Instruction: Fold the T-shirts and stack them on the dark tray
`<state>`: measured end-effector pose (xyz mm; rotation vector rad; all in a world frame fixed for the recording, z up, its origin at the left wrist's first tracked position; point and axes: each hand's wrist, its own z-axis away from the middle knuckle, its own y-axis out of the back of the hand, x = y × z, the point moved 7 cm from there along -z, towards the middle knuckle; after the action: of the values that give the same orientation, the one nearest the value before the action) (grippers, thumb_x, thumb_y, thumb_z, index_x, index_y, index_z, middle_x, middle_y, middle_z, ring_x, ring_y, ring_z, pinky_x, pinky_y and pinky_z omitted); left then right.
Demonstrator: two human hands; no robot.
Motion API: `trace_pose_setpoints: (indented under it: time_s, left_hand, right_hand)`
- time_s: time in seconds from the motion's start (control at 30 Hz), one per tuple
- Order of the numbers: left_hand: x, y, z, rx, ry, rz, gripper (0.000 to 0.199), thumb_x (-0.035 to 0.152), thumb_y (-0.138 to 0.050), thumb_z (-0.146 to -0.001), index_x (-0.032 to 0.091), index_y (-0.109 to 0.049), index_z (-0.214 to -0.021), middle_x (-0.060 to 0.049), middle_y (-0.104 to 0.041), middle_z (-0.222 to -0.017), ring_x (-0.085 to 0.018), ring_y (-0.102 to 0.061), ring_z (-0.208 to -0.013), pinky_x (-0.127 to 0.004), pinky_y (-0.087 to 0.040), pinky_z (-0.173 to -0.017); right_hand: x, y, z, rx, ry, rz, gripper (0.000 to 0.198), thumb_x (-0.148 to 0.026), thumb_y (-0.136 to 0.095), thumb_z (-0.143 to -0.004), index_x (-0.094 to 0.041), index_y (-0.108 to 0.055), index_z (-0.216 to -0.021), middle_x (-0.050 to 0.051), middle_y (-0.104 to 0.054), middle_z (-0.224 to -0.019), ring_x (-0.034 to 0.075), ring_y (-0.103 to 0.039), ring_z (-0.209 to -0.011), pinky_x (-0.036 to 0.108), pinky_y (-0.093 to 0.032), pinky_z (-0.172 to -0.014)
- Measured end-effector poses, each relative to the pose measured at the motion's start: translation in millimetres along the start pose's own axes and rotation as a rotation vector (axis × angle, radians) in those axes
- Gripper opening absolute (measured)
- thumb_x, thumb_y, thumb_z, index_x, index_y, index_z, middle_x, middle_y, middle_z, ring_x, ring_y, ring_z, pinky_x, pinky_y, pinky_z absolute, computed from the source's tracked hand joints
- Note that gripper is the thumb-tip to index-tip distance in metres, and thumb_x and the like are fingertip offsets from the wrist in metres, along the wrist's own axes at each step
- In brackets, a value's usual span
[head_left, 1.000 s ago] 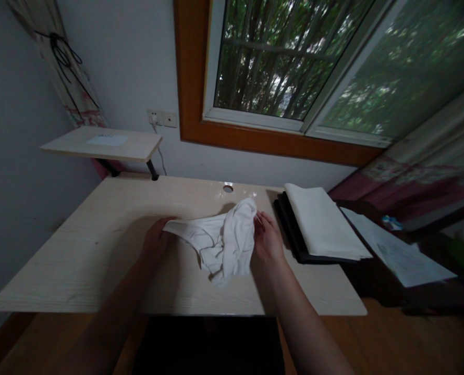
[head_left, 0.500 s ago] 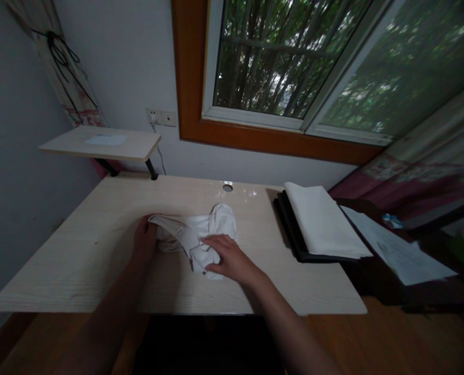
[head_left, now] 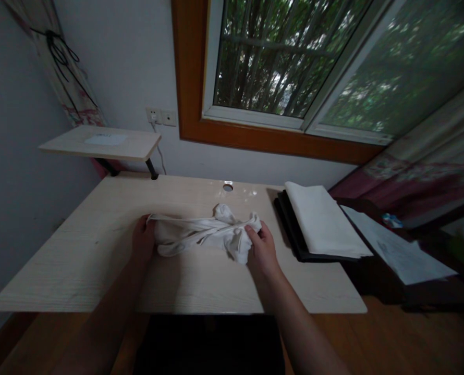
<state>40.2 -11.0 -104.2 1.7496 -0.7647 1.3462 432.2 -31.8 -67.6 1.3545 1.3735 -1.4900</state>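
A crumpled white cloth garment stretches sideways between my two hands, low over the pale wooden desk. Its exact kind is not clear from the folds. My left hand is closed on the garment's left end, with the fingers partly hidden behind the fabric edge. At the other end, my right hand pinches the bunched fabric between thumb and fingers. The middle of the cloth is twisted into long folds, and a loose tuft stands up at its far side.
Right of the cloth lie black folders with folded white fabric or paper on top. A small raised shelf stands at the back left, bearing a paper slip. A cable hole sits near the back edge.
My right hand has moved right and slightly up, drawing the garment out longer. It now grips the right end instead of the middle. My left hand has stayed nearly in place.
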Motion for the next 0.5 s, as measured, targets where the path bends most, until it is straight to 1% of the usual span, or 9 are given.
trace_pose_setpoints:
  time_s: [0.07,0.13,0.23,0.3,0.37,0.4,0.5]
  left_hand:
    - [-3,-2,0,-0.015,0.010,0.007,0.036,0.052,-0.057,-0.087,0.020,-0.069,-0.099,-0.001,-0.067,-0.090,-0.019,-0.059,-0.084,-0.027,-0.046,-0.075]
    - [-5,-4,0,-0.033,0.017,0.020,0.035,0.051,-0.059,-0.085,0.019,-0.069,-0.095,0.000,-0.065,-0.086,-0.018,-0.058,-0.082,-0.026,-0.045,-0.073]
    - [-5,-5,1,-0.039,0.029,0.078,0.032,0.049,-0.062,-0.083,0.019,-0.067,-0.089,0.001,-0.062,-0.080,-0.016,-0.056,-0.076,-0.025,-0.043,-0.067]
    - [-4,-5,2,-0.050,0.059,0.137,0.031,0.049,-0.062,-0.082,0.019,-0.067,-0.088,0.002,-0.061,-0.078,-0.016,-0.055,-0.073,-0.025,-0.043,-0.065]
    - [-5,-6,3,-0.071,0.100,0.167,0.032,0.050,-0.063,-0.080,0.018,-0.066,-0.086,0.001,-0.061,-0.077,-0.016,-0.055,-0.071,-0.025,-0.043,-0.063]
    - [-6,-6,3,-0.082,0.117,0.156,0.032,0.050,-0.062,-0.079,0.018,-0.066,-0.084,0.001,-0.061,-0.075,-0.016,-0.055,-0.070,-0.026,-0.043,-0.062]
    - [-8,-5,3,-0.107,0.147,0.093,0.033,0.050,-0.060,-0.079,0.019,-0.059,-0.068,0.001,-0.054,-0.063,-0.015,-0.049,-0.062,-0.026,-0.040,-0.056]
  right_hand:
    - [0,17,-9,0.127,0.010,-0.092,0.026,-0.038,-0.082,-0.079,-0.022,-0.064,-0.091,-0.005,-0.063,-0.079,0.013,-0.058,-0.069,0.024,-0.047,-0.066]
    - [2,35,-18,0.219,0.033,-0.119,0.028,-0.038,-0.082,-0.077,-0.022,-0.066,-0.094,-0.004,-0.067,-0.085,0.013,-0.061,-0.074,0.026,-0.050,-0.071]
    - [4,60,-30,0.330,0.095,-0.094,0.030,-0.037,-0.080,-0.079,-0.022,-0.067,-0.101,-0.003,-0.069,-0.094,0.014,-0.063,-0.081,0.028,-0.052,-0.079]
    - [4,72,-33,0.376,0.136,-0.047,0.028,-0.036,-0.078,-0.080,-0.022,-0.067,-0.102,-0.002,-0.068,-0.094,0.014,-0.063,-0.082,0.029,-0.051,-0.080]
    - [3,78,-33,0.387,0.155,0.021,0.027,-0.035,-0.075,-0.081,-0.022,-0.066,-0.103,-0.001,-0.068,-0.097,0.014,-0.063,-0.084,0.030,-0.051,-0.082]
    - [1,79,-33,0.387,0.159,0.062,0.029,-0.033,-0.074,-0.081,-0.022,-0.066,-0.107,0.000,-0.068,-0.101,0.015,-0.063,-0.088,0.031,-0.050,-0.084]
    - [-9,75,-24,0.407,0.209,0.252,0.043,-0.028,-0.068,-0.083,-0.026,-0.062,-0.125,0.003,-0.063,-0.119,0.017,-0.061,-0.101,0.036,-0.048,-0.094]
